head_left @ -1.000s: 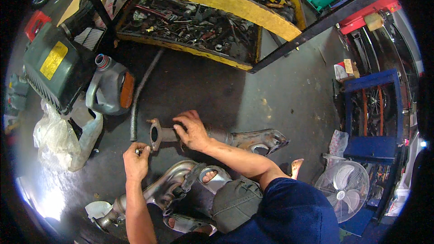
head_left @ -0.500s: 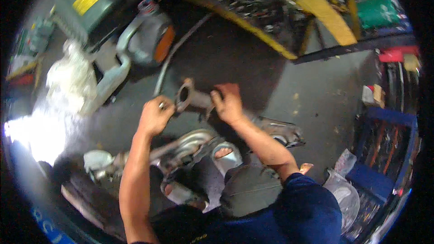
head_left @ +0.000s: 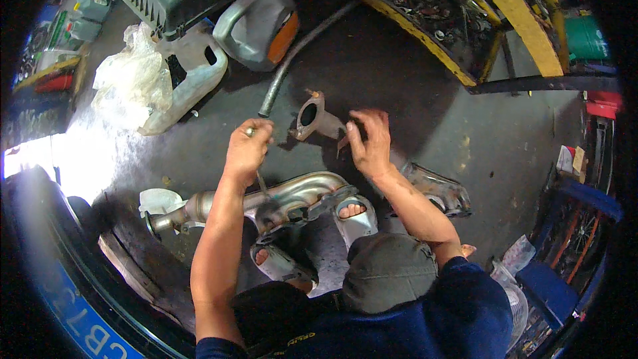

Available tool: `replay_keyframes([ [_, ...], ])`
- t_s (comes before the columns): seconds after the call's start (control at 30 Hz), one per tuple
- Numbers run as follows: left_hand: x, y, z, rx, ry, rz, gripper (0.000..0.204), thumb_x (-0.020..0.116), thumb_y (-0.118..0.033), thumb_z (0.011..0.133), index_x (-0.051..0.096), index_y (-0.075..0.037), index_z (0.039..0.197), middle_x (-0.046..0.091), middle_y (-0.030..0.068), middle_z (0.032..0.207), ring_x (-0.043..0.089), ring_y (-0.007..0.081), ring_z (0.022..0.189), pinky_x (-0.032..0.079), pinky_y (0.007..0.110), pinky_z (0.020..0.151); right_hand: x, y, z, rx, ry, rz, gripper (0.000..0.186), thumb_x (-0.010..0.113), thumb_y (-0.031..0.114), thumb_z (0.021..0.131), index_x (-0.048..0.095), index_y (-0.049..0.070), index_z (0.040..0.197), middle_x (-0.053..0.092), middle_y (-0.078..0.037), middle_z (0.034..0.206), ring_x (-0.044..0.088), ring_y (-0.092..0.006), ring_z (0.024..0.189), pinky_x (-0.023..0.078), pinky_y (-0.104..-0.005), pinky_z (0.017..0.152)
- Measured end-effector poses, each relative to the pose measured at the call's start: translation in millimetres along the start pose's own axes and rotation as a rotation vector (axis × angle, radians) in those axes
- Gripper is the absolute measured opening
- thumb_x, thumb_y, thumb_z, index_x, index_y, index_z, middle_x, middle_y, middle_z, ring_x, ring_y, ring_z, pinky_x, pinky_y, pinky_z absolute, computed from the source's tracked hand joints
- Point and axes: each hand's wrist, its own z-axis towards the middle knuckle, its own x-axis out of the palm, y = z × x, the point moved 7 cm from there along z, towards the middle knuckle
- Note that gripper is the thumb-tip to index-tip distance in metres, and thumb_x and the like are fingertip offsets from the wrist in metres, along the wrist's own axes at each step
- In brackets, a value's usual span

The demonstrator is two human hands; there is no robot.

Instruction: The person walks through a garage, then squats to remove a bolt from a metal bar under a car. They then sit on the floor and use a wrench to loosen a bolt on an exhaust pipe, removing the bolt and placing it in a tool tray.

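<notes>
A rusty short pipe with a flange at each end point(head_left: 325, 124) lies on its side on the dark floor, its round mouth facing left. My right hand point(head_left: 370, 143) is at the pipe's right flange, thumb and fingers apart; its fingertips are blurred, and whether the thumb touches the flange is unclear. To the left, my left hand point(head_left: 248, 151) is closed around a slim metal rod-like tool point(head_left: 261, 182), whose lower part shows below the fist. Beneath my forearms lies a metal exhaust manifold point(head_left: 312, 189), close to my sandalled feet.
Beyond my left hand, a long metal tube point(head_left: 302, 50) lies beside a grey jug point(head_left: 256, 30). A crumpled plastic bag point(head_left: 133, 83) is farther left. A metal heat shield point(head_left: 435, 189) rests right of my feet. A yellow-edged rack of small parts point(head_left: 425, 10) stands ahead.
The view has shifted, so the scene sits farther right and is sharper. My right hand's fingers have spread a little from the pipe. The left hand keeps its tool, slightly farther from the pipe.
</notes>
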Motion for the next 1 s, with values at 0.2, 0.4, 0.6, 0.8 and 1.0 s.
replay_keyframes([
  [0.2, 7, -25, -11, -0.079, -0.035, -0.606, 0.026, 0.053, -0.025, 0.106, 0.062, -0.001, 0.112, 0.054, 0.0029, 0.078, 0.040, 0.0059, 0.053, 0.028, 0.021, 0.041, 48, 66, -21, 0.371, 0.738, 0.528, 0.042, 0.071, 0.025, 0.094, 0.062, 0.000, 0.126, 0.071, -0.017, 0.111, 0.068, -0.0307, 0.099, 0.054, -0.0399, 0.087],
  [0.4, 59, -61, -50, 0.179, 0.105, -0.428, 0.034, 0.061, -0.028, 0.103, 0.059, -0.002, 0.126, 0.060, 0.0054, 0.099, 0.054, 0.0087, 0.083, 0.046, 0.024, 0.068, 61, 99, -3, 0.190, 0.891, 0.344, 0.027, 0.066, 0.020, 0.098, 0.064, 0.000, 0.116, 0.071, -0.019, 0.103, 0.069, -0.0294, 0.089, 0.054, -0.0434, 0.081],
  [0.6, 16, -60, -30, 0.371, 0.061, -0.145, 0.049, 0.069, -0.019, 0.094, 0.054, -0.001, 0.137, 0.061, 0.0094, 0.124, 0.056, 0.0157, 0.108, 0.047, 0.030, 0.093, 36, 56, 23, 0.701, 0.503, 0.975, 0.028, 0.050, 0.026, 0.107, 0.063, 0.001, 0.106, 0.071, -0.013, 0.101, 0.066, -0.0145, 0.076, 0.055, -0.0289, 0.070],
  [0.8, 37, 52, -11, 0.029, 0.071, -0.004, 0.058, 0.073, -0.011, 0.090, 0.049, 0.005, 0.140, 0.066, 0.0155, 0.118, 0.065, 0.0221, 0.105, 0.053, 0.034, 0.092, 53, 30, 26, 0.802, 0.263, 1.129, 0.022, 0.049, 0.024, 0.108, 0.056, 0.003, 0.105, 0.069, -0.018, 0.104, 0.070, -0.0190, 0.076, 0.060, -0.0323, 0.069],
  [1.0, 76, 79, -19, 0.064, 0.120, -0.307, 0.063, 0.073, -0.006, 0.090, 0.042, 0.004, 0.144, 0.066, 0.0149, 0.119, 0.065, 0.0212, 0.107, 0.052, 0.033, 0.093, 73, 25, 12, 0.828, 0.254, 1.147, 0.020, 0.045, 0.020, 0.107, 0.054, 0.003, 0.104, 0.067, -0.017, 0.104, 0.072, -0.0239, 0.082, 0.062, -0.0367, 0.075],
])
